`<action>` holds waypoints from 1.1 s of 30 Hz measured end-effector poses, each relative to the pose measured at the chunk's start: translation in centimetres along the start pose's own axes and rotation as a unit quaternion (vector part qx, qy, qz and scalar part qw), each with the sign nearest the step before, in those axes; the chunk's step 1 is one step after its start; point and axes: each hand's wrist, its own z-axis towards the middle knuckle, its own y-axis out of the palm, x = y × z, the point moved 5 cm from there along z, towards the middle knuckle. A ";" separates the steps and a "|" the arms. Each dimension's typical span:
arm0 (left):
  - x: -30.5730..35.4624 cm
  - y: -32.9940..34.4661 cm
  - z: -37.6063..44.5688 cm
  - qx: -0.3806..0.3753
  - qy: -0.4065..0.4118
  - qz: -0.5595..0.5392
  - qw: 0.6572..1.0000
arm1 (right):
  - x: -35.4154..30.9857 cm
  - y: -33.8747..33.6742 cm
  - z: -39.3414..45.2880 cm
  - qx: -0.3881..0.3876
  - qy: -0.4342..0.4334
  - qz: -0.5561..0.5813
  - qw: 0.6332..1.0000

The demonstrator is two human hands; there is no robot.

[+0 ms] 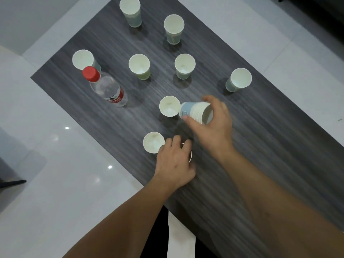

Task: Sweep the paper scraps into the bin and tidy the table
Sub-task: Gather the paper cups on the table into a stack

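Your right hand clasps a ribbed stack of nested paper cups sideways at frame centre, while your left hand closes over a cup on the dark wood-grain table.

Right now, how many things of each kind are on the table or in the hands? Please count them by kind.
Single paper cups standing free on the table: 8, for example one beside the stack.
Paper cup under the left hand, mostly hidden: 1.
Stack of nested paper cups in the right hand: 1 stack; its cup count is unclear.
Water bottle with red cap: 1.
Total: 11.
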 end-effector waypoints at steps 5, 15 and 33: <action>-3.4 -5.5 -2.0 0.172 -0.003 -0.005 0.985 | -2.7 6.1 2.0 -0.087 -0.048 -0.042 0.994; -9.6 -1.3 0.0 -0.013 -0.026 0.021 0.999 | -1.9 9.4 3.2 -0.084 -0.053 -0.148 0.984; -10.1 -14.4 16.9 0.316 -0.182 -0.062 0.929 | -2.4 8.8 13.5 -0.049 -0.043 -0.210 0.975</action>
